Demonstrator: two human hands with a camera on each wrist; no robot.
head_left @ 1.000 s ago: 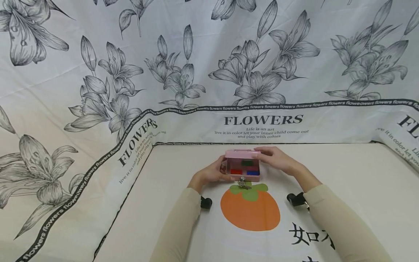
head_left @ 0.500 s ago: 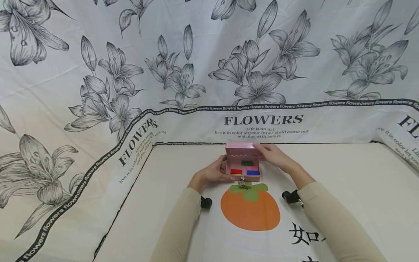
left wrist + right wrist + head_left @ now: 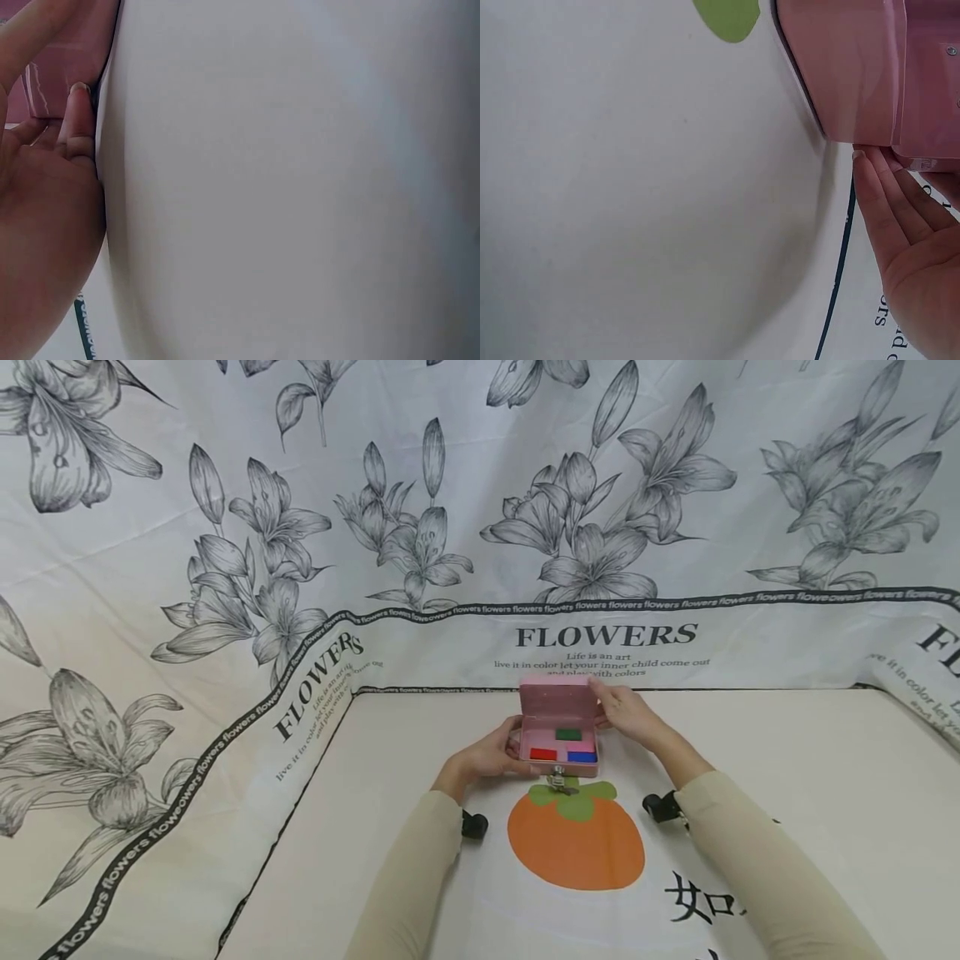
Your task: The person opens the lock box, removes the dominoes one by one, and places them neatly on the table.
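Note:
A small pink metal box (image 3: pixel 573 770) stands on the white cloth with its lid (image 3: pixel 557 702) tilted up. Inside lie a red block (image 3: pixel 543 754), a blue block (image 3: pixel 581 757) and a green block (image 3: pixel 567 735). A metal latch (image 3: pixel 557 774) hangs at the front. My left hand (image 3: pixel 486 754) grips the box's left side, thumb toward the front; in the left wrist view its fingers (image 3: pixel 78 124) lie against the pink wall. With my right hand (image 3: pixel 632 717) I hold the lid at its right edge. The right wrist view shows those fingers (image 3: pixel 885 191) reaching behind the box.
The white cloth has a printed orange persimmon (image 3: pixel 576 843) and black characters (image 3: pixel 701 897) in front of the box. Behind rises a flower-printed curtain (image 3: pixel 420 647), its black trim close to the back of the box. Black wrist mounts (image 3: pixel 662 807) sit under both forearms.
The lid has swung from nearly lowered to raised and leaning back, carried by my right hand, which moved up and slightly left. My left hand and the box's base stay in place.

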